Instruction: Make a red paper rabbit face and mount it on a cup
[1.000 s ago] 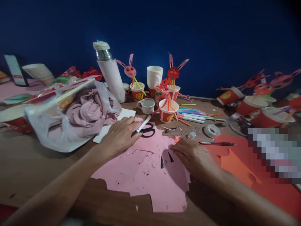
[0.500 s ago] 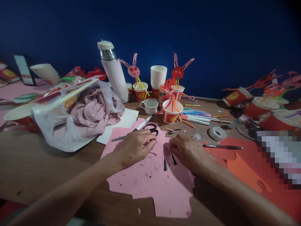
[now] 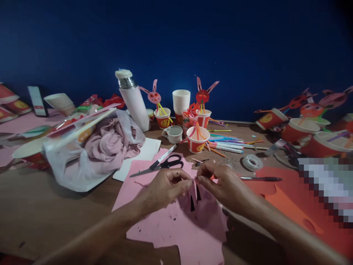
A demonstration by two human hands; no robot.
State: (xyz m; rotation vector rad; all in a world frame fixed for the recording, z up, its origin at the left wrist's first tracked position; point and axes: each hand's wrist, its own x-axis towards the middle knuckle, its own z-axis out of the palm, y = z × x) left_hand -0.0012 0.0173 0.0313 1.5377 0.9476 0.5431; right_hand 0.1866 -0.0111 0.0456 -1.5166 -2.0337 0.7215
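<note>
Over a cut sheet of pink paper [image 3: 154, 224], both my hands are pinched with their fingertips almost touching. A small pink paper cutout [image 3: 192, 193] with two narrow black-marked strips hangs between them, partly hidden by the fingers. My left hand [image 3: 169, 186] pinches its upper left edge with thumb and fingers. From the other side my right hand [image 3: 219, 182] grips it the same way. Beyond my left hand, black-handled scissors [image 3: 168, 162] rest on the pink sheet, with a white marker [image 3: 167, 153] lying across the blades.
Behind stand paper cups [image 3: 198, 141], paper rabbit figures [image 3: 153, 97] and a white thermos [image 3: 135, 105]. A plastic bag with pink cloth [image 3: 109, 141] is at left. Colored pens [image 3: 226, 147], a tape roll [image 3: 252, 162], a black pen [image 3: 261, 179] and red paper [image 3: 275, 173] lie right.
My hands have come together and now meet at the pink cutout. My left hand has moved right to it, uncovering more of the scissors. The view has tilted slightly upward.
</note>
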